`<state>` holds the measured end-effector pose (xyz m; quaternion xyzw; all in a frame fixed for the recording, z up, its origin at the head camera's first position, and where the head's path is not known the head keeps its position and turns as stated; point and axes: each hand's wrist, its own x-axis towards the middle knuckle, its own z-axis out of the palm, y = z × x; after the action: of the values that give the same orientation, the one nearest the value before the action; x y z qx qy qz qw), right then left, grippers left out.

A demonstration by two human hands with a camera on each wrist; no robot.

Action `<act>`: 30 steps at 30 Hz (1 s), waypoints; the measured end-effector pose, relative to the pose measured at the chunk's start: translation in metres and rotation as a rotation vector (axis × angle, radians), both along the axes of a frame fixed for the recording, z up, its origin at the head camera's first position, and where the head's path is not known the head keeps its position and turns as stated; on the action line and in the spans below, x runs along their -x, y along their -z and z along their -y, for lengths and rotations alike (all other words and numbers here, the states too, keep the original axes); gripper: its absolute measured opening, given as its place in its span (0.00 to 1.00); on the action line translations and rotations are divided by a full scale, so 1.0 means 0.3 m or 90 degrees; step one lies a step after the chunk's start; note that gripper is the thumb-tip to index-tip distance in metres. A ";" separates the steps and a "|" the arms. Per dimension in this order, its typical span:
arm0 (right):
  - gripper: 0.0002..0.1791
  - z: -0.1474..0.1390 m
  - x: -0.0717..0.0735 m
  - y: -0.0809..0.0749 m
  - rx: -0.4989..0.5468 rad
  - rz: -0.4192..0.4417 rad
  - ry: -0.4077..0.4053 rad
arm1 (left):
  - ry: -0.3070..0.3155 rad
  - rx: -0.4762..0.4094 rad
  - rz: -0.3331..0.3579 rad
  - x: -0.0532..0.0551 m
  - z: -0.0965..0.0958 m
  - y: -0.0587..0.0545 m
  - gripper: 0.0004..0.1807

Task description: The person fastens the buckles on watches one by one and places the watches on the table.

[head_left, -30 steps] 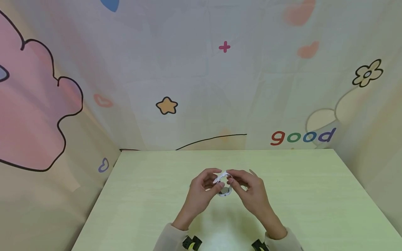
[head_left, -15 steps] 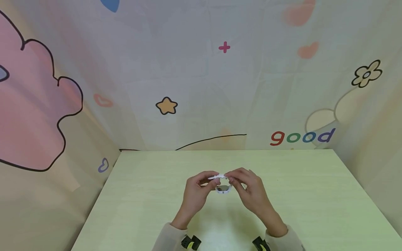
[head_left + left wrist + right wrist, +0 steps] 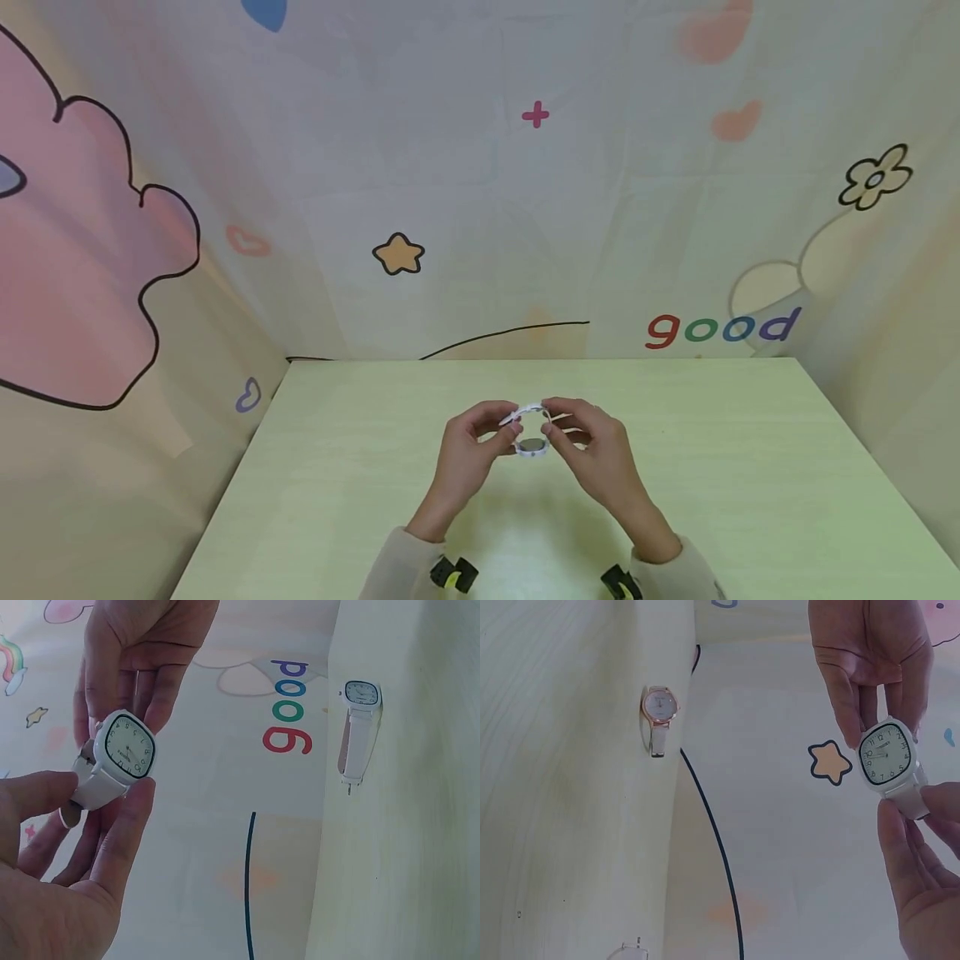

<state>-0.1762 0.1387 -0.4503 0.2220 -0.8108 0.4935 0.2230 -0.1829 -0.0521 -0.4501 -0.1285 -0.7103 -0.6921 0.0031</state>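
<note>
Angled inward and curled, the left hand (image 3: 467, 446) and right hand (image 3: 600, 446) pinch opposite sides of a white square-faced wristwatch (image 3: 130, 746) above the desk (image 3: 322, 467).

My left hand (image 3: 471, 454) and right hand (image 3: 600, 458) hold the white watch (image 3: 532, 447) up over the table (image 3: 337, 467). It bends into a ring, and a finger could poke through the middle, though my thumbs crowd both sides. There is room to slide out to the left and to the right. At the back, the wall cloth (image 3: 465, 183) blocks the way. Lower down, another pale watch (image 3: 361, 720) and a pink-rimmed watch (image 3: 660, 707) could get bumped; my hands seem to hide them from above.
</note>
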 end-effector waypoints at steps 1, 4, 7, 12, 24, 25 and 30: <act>0.17 0.000 0.003 0.000 0.001 0.008 0.002 | -0.001 0.002 0.003 0.004 0.000 0.001 0.13; 0.15 0.002 0.015 0.001 0.011 0.048 0.015 | -0.007 0.017 0.017 0.019 -0.001 0.010 0.13; 0.14 0.007 0.034 0.009 0.013 0.092 0.042 | -0.017 0.026 0.024 0.039 -0.008 0.022 0.14; 0.12 0.013 0.069 0.029 0.012 0.142 0.075 | -0.043 0.021 0.037 0.072 -0.026 0.040 0.13; 0.13 0.008 0.138 0.076 -0.095 0.302 0.151 | -0.118 0.061 0.118 0.148 -0.071 0.119 0.08; 0.13 0.007 0.143 0.082 -0.097 0.304 0.153 | -0.124 0.069 0.120 0.153 -0.076 0.128 0.08; 0.14 0.009 0.168 0.110 -0.122 0.295 0.158 | -0.147 0.124 0.124 0.167 -0.090 0.154 0.07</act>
<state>-0.2266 0.1358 -0.4833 0.0223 -0.9042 0.4210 0.0680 -0.2332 -0.0250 -0.4964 0.0216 -0.7809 -0.6242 0.0015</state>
